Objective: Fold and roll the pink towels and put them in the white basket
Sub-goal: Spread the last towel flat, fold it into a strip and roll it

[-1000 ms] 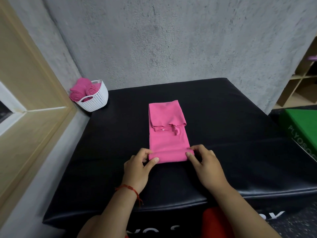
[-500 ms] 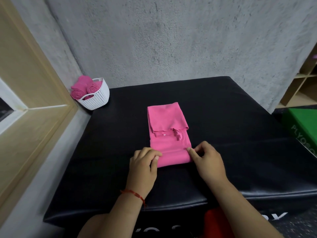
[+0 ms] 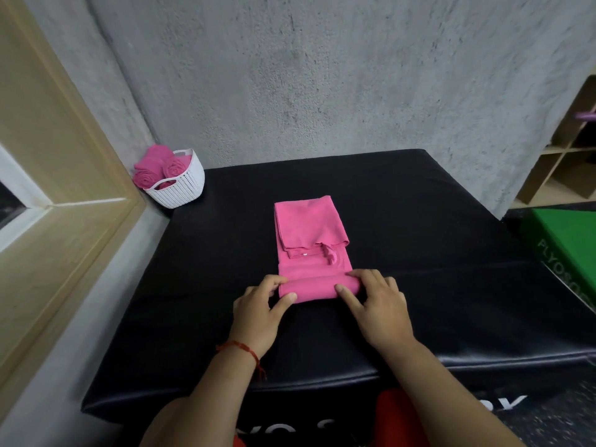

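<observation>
Black mat (image 3: 419, 221), centre frame: left hand (image 3: 258, 308) and right hand (image 3: 374, 304) pinch the roll's ends on a pink towel (image 3: 309, 230), likely soft, light, unravel-prone.

The right edge cuts off the green box (image 3: 571, 250), leaving its lettering incomplete. The forearms (image 3: 451, 382) hide most white lettering on the table's (image 3: 419, 240) front, bottom centre. The right hand (image 3: 377, 304) covers the pink towel's (image 3: 309, 230) rolled right end. A purple thing (image 3: 587, 115), upper right, is blurred.
</observation>
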A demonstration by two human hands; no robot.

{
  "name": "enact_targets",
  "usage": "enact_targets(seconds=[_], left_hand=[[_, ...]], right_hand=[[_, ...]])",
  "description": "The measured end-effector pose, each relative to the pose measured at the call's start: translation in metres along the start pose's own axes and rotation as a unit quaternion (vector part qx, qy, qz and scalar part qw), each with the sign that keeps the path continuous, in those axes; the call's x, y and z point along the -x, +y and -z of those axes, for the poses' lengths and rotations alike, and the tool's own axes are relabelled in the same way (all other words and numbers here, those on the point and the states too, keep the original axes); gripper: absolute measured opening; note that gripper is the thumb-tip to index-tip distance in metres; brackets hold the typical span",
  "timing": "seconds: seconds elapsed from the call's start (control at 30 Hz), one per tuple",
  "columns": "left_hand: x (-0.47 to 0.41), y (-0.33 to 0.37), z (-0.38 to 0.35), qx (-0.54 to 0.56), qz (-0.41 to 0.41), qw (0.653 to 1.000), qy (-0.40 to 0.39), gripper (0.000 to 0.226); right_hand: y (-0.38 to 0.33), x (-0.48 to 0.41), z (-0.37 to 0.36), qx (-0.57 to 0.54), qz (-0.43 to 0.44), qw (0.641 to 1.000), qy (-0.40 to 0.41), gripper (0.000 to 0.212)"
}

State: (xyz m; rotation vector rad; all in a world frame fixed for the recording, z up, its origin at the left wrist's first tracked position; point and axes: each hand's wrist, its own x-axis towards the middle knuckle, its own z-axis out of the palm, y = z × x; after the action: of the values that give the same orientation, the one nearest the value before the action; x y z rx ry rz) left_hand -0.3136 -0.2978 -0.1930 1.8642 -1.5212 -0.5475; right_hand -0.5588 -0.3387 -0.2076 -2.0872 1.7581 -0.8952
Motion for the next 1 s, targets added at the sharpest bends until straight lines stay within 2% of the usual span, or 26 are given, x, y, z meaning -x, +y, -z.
enact_targets(seconds=[0.33, 0.4, 0.5, 0.57, 0.63, 0.7, 0.73, 0.8, 0.87, 0.93, 1.0], left_hand=[[-0.002, 0.017, 0.004, -0.036, 0.019, 0.999, 0.004, 0.022], [-0.005, 0.021, 0.005, -0.047, 0.027, 0.998, 0.004, 0.026], [-0.018, 0.029, 0.009, -0.068, 0.049, 0.996, -0.017, 0.034], [-0.024, 0.037, 0.010, -0.138, 0.055, 0.988, -0.034, 0.035], [-0.032, 0.051, 0.015, -0.249, 0.013, 0.968, -0.010, 0.026], [-0.048, 0.068, 0.019, -0.292, -0.073, 0.953, 0.019, 0.018], [-0.059, 0.076, 0.018, -0.286, -0.114, 0.951, 0.008, 0.026], [-0.084, 0.088, 0.014, -0.276, -0.160, 0.945, -0.069, 0.045], [-0.111, 0.092, 0.006, -0.319, -0.171, 0.919, -0.157, 0.054], [-0.130, 0.087, 0.002, -0.361, -0.182, 0.888, -0.218, 0.051], [-0.143, 0.085, -0.001, -0.392, -0.217, 0.860, -0.244, 0.043]], right_hand=[[-0.011, -0.013, 0.010, 0.048, -0.050, 0.997, -0.039, 0.063], [-0.016, -0.020, 0.014, 0.035, -0.081, 0.994, -0.068, 0.065], [-0.021, -0.034, 0.019, -0.017, -0.140, 0.984, -0.107, 0.058], [-0.021, -0.040, 0.024, -0.042, -0.166, 0.979, -0.114, 0.053], [-0.020, -0.047, 0.027, -0.051, -0.183, 0.972, -0.137, 0.053], [-0.016, -0.054, 0.026, -0.066, -0.203, 0.965, -0.156, 0.053], [-0.015, -0.057, 0.025, -0.072, -0.208, 0.963, -0.158, 0.052], [-0.014, -0.060, 0.023, -0.071, -0.207, 0.962, -0.163, 0.051], [-0.012, -0.065, 0.023, -0.063, -0.202, 0.962, -0.174, 0.052], [-0.012, -0.069, 0.025, -0.057, -0.199, 0.959, -0.192, 0.054], [-0.010, -0.072, 0.026, -0.051, -0.194, 0.959, -0.202, 0.056]])
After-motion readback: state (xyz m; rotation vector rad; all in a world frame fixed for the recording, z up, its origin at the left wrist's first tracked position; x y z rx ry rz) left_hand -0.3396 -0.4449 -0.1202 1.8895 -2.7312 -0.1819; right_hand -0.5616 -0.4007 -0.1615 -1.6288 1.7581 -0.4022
